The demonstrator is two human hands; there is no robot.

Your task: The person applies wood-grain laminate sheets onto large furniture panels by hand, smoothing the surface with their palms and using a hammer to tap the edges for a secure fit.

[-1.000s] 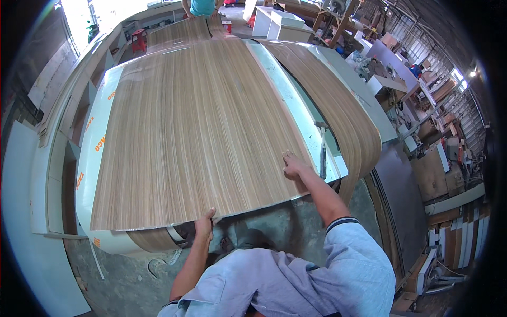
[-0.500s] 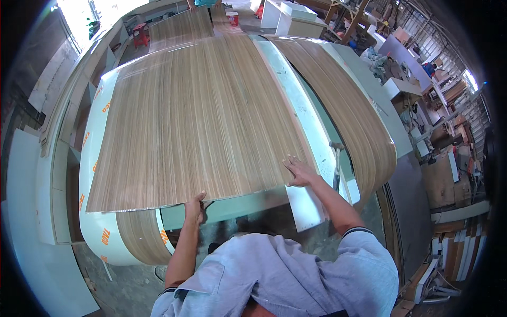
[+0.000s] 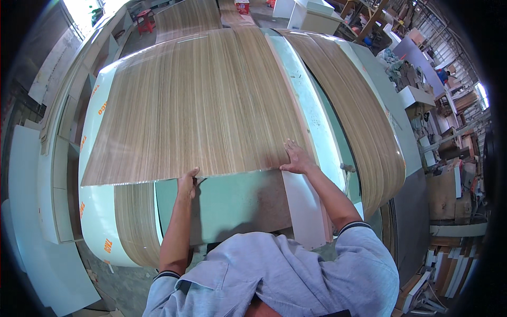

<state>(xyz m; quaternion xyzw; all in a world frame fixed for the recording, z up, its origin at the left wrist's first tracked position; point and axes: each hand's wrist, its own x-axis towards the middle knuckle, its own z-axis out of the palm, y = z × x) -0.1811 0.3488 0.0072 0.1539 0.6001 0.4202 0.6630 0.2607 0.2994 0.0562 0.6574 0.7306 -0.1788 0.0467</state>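
Observation:
A large brown wood-grain laminate sheet (image 3: pixel 195 100) lies across the workbench, its near edge overhanging a pale green board (image 3: pixel 237 198). At that edge my left hand (image 3: pixel 187 183) is closed, thumb on top and the other fingers out of sight below. Farther right, my right hand (image 3: pixel 297 158) rests on the sheet near its right corner, with fingers spread and the thumb along the edge. A white strip (image 3: pixel 303 203) runs under the right side of the sheet. Beside my right forearm lies a hammer (image 3: pixel 347 168), partly hard to make out.
Another wood-grain sheet (image 3: pixel 359 105) curves down at the right. White sheeting with orange print (image 3: pixel 97 211) hangs over the left side. Cabinet frames (image 3: pixel 63 174) line the left. A red stool (image 3: pixel 145 22) and a white box (image 3: pixel 314 15) stand at the back; stacked boards (image 3: pixel 454 269) lean at right.
The sheet's near edge has shifted away from me with both hands, baring more of the green board. My view has tilted slightly, and the person at the far end has left the picture.

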